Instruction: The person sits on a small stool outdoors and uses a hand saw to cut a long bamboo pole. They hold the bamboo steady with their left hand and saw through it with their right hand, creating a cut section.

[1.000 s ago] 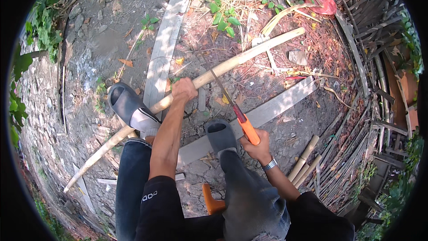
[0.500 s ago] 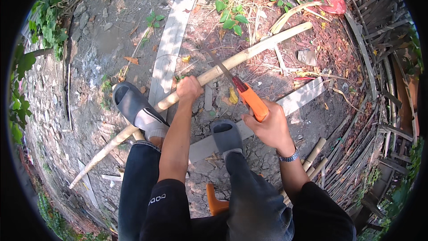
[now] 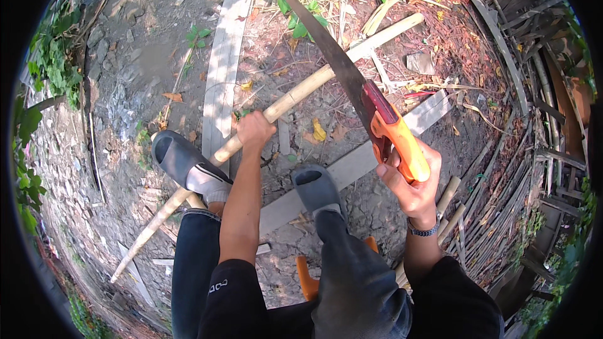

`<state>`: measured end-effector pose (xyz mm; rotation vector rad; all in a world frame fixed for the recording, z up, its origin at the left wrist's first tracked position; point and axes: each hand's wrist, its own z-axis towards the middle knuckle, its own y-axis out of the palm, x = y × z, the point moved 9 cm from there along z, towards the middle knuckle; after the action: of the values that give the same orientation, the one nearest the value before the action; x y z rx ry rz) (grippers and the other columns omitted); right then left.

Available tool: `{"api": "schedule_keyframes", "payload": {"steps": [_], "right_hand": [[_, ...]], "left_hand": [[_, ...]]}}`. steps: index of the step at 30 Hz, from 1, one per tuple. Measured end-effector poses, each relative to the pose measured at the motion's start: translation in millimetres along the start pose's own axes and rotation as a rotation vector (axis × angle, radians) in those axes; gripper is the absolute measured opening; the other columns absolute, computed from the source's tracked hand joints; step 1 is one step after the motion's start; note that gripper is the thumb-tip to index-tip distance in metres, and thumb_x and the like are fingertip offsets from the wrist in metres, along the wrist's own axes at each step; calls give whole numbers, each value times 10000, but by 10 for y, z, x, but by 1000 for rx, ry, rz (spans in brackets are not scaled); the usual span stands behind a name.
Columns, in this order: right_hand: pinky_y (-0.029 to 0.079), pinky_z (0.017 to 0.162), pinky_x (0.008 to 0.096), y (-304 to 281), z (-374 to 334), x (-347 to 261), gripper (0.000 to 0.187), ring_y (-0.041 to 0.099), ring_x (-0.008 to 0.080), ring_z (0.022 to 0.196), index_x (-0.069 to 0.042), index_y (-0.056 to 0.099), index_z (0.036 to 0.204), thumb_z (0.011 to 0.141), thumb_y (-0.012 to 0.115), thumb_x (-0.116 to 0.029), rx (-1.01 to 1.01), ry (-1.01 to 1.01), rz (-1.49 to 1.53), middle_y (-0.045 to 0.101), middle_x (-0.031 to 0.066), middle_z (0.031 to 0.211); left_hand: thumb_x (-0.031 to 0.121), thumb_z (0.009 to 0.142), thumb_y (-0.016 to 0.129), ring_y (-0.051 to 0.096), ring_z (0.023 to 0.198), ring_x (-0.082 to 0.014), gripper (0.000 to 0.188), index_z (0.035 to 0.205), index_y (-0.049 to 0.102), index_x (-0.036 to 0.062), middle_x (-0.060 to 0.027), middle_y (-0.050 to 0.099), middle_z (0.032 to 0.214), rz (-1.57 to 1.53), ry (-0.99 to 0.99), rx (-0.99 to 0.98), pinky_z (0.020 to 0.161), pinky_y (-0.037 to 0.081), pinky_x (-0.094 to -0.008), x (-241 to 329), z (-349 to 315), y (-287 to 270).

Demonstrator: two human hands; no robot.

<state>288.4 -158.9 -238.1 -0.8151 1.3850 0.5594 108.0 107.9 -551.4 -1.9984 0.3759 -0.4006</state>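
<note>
The left hand (image 3: 255, 129) grips the pale pole (image 3: 301, 92); the right hand (image 3: 412, 182) clasps an orange-handled saw (image 3: 353, 81), its blade (image 3: 336, 55) crossing over the pole.

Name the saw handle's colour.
The saw handle is orange, with dark red toward the blade; the head view shows it best.

Before us the pole (image 3: 300, 93) lies across the ground (image 3: 166, 31), our left foot (image 3: 179, 157) over it; the saw (image 3: 348, 75), in our right hand (image 3: 418, 188), passes above its farther half; sticks (image 3: 483, 213) lie far right.
</note>
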Motion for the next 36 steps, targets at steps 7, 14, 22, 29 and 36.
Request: {"api": "schedule_keyframes", "payload": {"steps": [7,14,22,29,36], "right_hand": [[434,636,230,76,-613,938,268,514,52,693,49,674,1050,844,793,-74,3,157,46,576,-22,804],[456,585,259,170,-875,1264,200,561,72,632,-30,632,902,787,790,-67,-89,128,-36,599,-6,734],[485,587,288,212,-1008,1446,166,593,98,606,-16,686,943,824,778,-86,-106,188,-130,635,44,704],[494,591,291,215,-1118,1727,173,609,96,602,-9,704,928,849,785,-139,-139,326,-216,644,49,684],[476,556,280,307,-1012,1667,148,589,79,560,-8,726,933,850,764,-123,-88,276,-178,633,41,643]], "left_hand": [[409,749,777,759,944,-374,475,1077,742,67,-203,775,980,-48,-8,60,879,597,-471,117,-152,-85],[506,735,763,755,965,-368,560,1135,749,115,-204,774,1010,-134,-36,11,881,592,-470,126,-229,-35],[483,730,750,745,1029,-350,557,1160,773,130,-196,773,1070,-112,-34,-128,923,583,-452,95,-132,77],[423,737,748,736,1084,-343,516,1125,792,86,-203,769,1112,-141,-73,-168,966,568,-423,142,-167,-34],[465,714,796,738,1101,-320,607,1163,783,57,-193,769,1142,-154,-102,-225,954,583,-413,62,-76,-54]]}}
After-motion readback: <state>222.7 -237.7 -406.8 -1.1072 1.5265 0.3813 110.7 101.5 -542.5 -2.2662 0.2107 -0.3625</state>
